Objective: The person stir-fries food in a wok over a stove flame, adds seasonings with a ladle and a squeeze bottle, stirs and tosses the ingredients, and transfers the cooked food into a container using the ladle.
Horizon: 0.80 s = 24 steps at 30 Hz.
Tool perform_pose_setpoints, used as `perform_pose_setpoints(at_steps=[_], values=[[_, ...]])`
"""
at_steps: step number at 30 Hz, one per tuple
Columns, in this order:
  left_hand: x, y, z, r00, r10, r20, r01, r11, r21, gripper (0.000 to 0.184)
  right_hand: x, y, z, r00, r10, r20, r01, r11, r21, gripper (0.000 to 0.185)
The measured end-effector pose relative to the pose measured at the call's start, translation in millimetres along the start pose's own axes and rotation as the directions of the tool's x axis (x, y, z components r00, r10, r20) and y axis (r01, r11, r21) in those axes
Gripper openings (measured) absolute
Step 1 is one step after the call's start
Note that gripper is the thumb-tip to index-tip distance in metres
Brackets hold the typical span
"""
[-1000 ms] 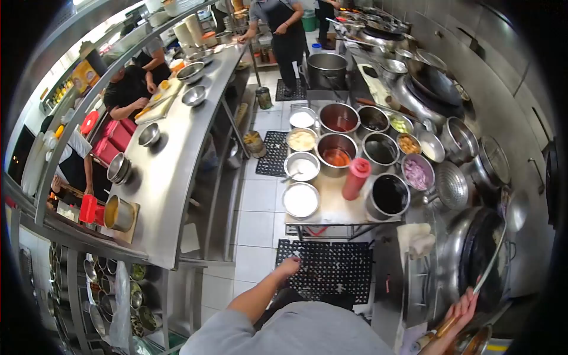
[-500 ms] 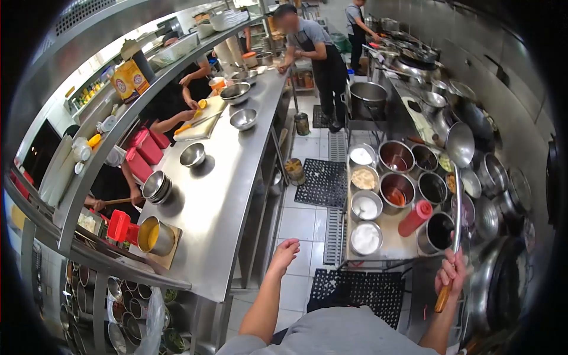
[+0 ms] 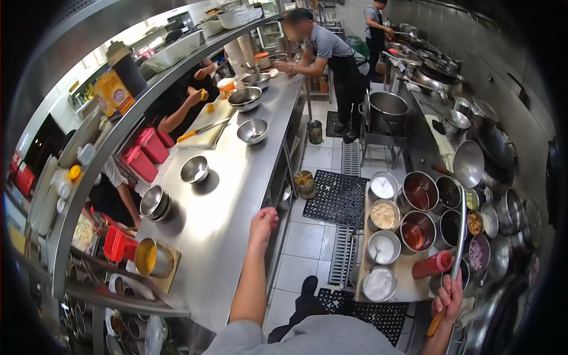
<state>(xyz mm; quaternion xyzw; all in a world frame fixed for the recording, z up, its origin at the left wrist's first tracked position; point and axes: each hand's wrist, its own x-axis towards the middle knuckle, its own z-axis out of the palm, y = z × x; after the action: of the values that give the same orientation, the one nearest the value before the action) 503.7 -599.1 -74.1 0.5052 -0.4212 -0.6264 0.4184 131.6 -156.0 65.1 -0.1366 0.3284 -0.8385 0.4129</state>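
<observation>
My right hand (image 3: 448, 297) is wrapped round the handle of a long steel ladle (image 3: 468, 164), close to its wooden end. The ladle's bowl points away from me, over the pans along the right. Beside that hand lie a red squeeze bottle (image 3: 432, 264) and steel pots of sauce, among them one of red sauce (image 3: 417, 231). Steel tubs of white powder (image 3: 378, 283) stand to the left of the bottle. My left hand (image 3: 264, 228) has its fingers curled in with nothing visible in them, near the long edge of the steel counter (image 3: 228, 207).
Steel bowls (image 3: 252, 131), a cutting board (image 3: 208, 127) with a knife, and a pot of yellow liquid (image 3: 154, 258) stand on the counter. A person in an apron (image 3: 340, 53) leans on its far end. Black mats (image 3: 335, 198) lie on the aisle floor.
My view has shifted, and one of my feet now shows below. My left hand is nearer the counter. Across the counter, a co-worker's hand has lifted a yellow piece. The ladle stays in my right hand.
</observation>
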Motion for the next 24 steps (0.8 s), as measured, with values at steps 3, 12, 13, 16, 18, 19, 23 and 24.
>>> perform_pose_setpoints(at_steps=[3, 12, 13, 16, 18, 19, 23, 24], values=[[88.8, 32.2, -5.7, 0.998, 0.055, 0.001, -0.055, 0.998, 0.007, 0.02, -0.9, 15.3, 3.9, 0.995, -0.042, -0.088, 0.034, 0.995, -0.089, 0.058], [340.1, 76.5, -12.0, 0.957, -0.078, -0.28, -0.006, 0.957, -0.289, 0.042, -15.9, 47.4, 61.2, 0.877, -0.168, -0.451, 0.046, 0.962, -0.268, 0.069], [356.0, 78.7, -11.2, 0.938, -0.115, -0.327, 0.012, 0.954, -0.299, 0.045, -16.8, 51.2, 65.4, 0.865, -0.183, -0.467, 0.038, 0.953, -0.302, 0.069], [392.3, 72.3, -15.4, 0.908, -0.152, -0.391, 0.017, 0.945, -0.328, 0.056, -23.1, 60.2, 84.0, 0.831, -0.204, -0.518, -0.053, 0.897, -0.438, 0.072], [412.5, 62.7, -27.1, 0.915, -0.115, -0.386, -0.025, 0.94, -0.34, 0.054, -29.0, 65.7, 95.3, 0.801, -0.207, -0.562, -0.128, 0.857, -0.499, 0.073], [419.6, 57.7, -27.7, 0.927, -0.078, -0.367, -0.058, 0.936, -0.347, 0.051, -33.9, 70.7, 98.3, 0.777, -0.217, -0.59, -0.154, 0.844, -0.513, 0.073], [487.3, 36.3, -83.5, 0.987, -0.035, 0.156, 0.074, 0.966, -0.249, 0.04, -32.5, 80.4, 143.8, 0.698, -0.184, -0.692, -0.327, 0.777, -0.537, 0.071], [489.7, 48.6, -91.3, 0.899, -0.251, 0.358, 0.334, 0.923, -0.192, 0.032, -29.2, 82.2, 154.3, 0.681, -0.172, -0.712, -0.356, 0.772, -0.527, 0.068]])
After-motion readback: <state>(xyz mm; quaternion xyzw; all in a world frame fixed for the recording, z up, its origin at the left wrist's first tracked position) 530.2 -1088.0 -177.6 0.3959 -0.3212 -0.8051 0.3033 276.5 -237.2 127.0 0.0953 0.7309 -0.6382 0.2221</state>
